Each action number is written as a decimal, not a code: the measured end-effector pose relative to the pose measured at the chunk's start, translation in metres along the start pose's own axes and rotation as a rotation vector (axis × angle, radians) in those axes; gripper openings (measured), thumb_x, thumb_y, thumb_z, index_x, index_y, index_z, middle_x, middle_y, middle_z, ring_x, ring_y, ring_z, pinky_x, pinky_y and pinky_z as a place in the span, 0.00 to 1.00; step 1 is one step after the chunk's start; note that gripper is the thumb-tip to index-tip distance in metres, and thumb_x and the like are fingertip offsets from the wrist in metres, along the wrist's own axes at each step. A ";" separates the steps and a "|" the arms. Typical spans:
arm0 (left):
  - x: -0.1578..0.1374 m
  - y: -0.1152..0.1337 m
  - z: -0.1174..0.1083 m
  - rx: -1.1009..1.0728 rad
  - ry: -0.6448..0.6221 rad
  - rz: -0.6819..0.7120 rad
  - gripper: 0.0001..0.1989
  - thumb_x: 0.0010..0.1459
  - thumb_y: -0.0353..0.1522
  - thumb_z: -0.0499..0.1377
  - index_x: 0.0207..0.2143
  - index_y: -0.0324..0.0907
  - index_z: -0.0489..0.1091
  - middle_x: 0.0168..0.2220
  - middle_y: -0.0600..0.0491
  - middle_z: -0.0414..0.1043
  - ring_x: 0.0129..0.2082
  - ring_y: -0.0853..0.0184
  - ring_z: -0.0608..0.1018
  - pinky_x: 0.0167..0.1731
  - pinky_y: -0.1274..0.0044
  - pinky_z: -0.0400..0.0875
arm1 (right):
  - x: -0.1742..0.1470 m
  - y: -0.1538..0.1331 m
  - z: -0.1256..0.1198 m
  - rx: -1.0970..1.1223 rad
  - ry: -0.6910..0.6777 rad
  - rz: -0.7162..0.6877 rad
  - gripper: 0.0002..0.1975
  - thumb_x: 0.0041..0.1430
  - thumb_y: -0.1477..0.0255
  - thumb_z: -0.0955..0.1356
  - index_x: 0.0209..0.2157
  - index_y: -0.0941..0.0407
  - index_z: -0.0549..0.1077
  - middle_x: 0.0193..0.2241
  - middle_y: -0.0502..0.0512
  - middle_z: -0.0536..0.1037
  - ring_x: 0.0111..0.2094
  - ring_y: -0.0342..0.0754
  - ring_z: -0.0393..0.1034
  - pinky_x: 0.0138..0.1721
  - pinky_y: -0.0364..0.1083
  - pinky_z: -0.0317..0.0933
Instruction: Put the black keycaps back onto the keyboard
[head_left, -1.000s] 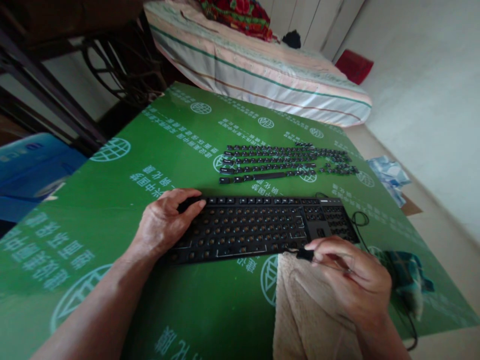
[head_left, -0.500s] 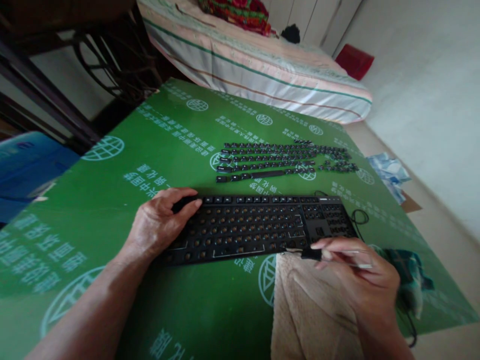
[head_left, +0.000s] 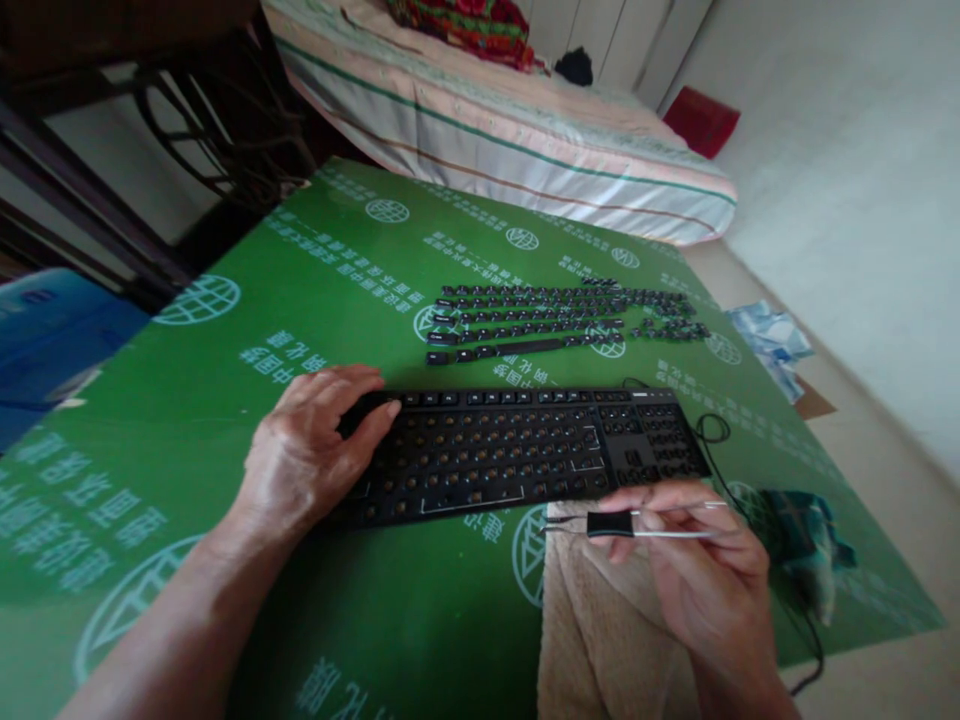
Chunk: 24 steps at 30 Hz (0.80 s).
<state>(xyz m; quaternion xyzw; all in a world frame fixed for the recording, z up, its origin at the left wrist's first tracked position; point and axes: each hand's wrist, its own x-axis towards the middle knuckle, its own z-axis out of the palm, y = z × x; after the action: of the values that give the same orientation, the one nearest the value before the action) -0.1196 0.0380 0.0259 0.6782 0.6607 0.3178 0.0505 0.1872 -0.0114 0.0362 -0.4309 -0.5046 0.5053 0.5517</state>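
Observation:
A black keyboard [head_left: 517, 450] lies across the table, most of its keycaps off and the top function row still on. At its left end my left hand [head_left: 311, 435] grips the keyboard, thumb on top and fingers over the far edge. My right hand [head_left: 701, 565] pinches a wire keycap puller [head_left: 609, 524] with a black middle. The puller's two wire tips point left, apart from each other with nothing visible between them, just in front of the keyboard's near edge. Beyond the keyboard, the removed keycaps [head_left: 525, 318] are laid out in rows.
A brown cloth [head_left: 592, 630] lies under my right hand. The keyboard's cable [head_left: 712, 428] curls at the right, near a dark green patterned cloth [head_left: 806, 540]. All this is on a green printed table [head_left: 360, 290]. A bed [head_left: 525, 150] stands behind it.
My right hand has drawn the keycap puller back from the keyboard's near edge, toward me and slightly left. My left hand stays on the keyboard. The view has shifted slightly.

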 end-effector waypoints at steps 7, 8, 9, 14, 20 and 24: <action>-0.021 0.051 -0.012 -0.463 -0.454 0.192 0.18 0.51 0.43 0.61 0.45 0.50 0.71 0.45 0.53 0.75 0.43 0.63 0.76 0.42 0.75 0.72 | -0.009 0.000 0.018 0.089 -0.076 0.043 0.05 0.59 0.77 0.66 0.35 0.54 0.73 0.36 0.54 0.80 0.27 0.46 0.75 0.27 0.46 0.70; -0.023 0.056 -0.012 -0.511 -0.545 0.210 0.19 0.52 0.43 0.61 0.45 0.49 0.71 0.44 0.52 0.75 0.41 0.64 0.77 0.39 0.76 0.72 | -0.010 0.001 0.021 0.102 -0.088 0.053 0.05 0.59 0.77 0.66 0.35 0.54 0.73 0.36 0.54 0.79 0.28 0.46 0.74 0.27 0.46 0.70; -0.024 0.061 -0.012 -0.544 -0.618 0.215 0.16 0.53 0.42 0.60 0.44 0.48 0.72 0.40 0.51 0.76 0.38 0.66 0.77 0.35 0.78 0.72 | -0.011 0.001 0.023 0.113 -0.101 0.060 0.06 0.59 0.77 0.65 0.35 0.54 0.73 0.36 0.54 0.79 0.29 0.46 0.74 0.28 0.46 0.70; -0.025 0.067 -0.011 -0.634 -0.820 0.175 0.13 0.59 0.35 0.54 0.25 0.41 0.72 0.22 0.56 0.68 0.22 0.74 0.70 0.21 0.84 0.62 | -0.013 0.005 0.029 0.163 -0.171 0.056 0.08 0.61 0.77 0.64 0.37 0.53 0.73 0.37 0.55 0.79 0.30 0.47 0.75 0.30 0.47 0.70; -0.031 0.066 -0.004 -0.677 -0.794 0.218 0.11 0.59 0.35 0.54 0.27 0.42 0.72 0.22 0.57 0.68 0.22 0.75 0.69 0.22 0.84 0.60 | -0.021 0.008 0.046 0.158 -0.155 0.162 0.10 0.55 0.71 0.69 0.41 0.53 0.73 0.38 0.56 0.77 0.33 0.48 0.74 0.32 0.46 0.70; -0.036 0.068 0.003 -0.670 -0.760 0.253 0.11 0.60 0.34 0.54 0.27 0.42 0.71 0.22 0.57 0.69 0.23 0.75 0.71 0.23 0.84 0.60 | -0.031 0.020 0.055 0.107 -0.117 0.278 0.11 0.50 0.70 0.72 0.37 0.55 0.74 0.30 0.52 0.75 0.29 0.43 0.71 0.32 0.42 0.68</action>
<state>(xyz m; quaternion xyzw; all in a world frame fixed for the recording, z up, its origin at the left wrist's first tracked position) -0.0567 -0.0021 0.0436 0.7669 0.3705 0.2470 0.4622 0.1309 -0.0419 0.0197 -0.4363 -0.4438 0.6271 0.4684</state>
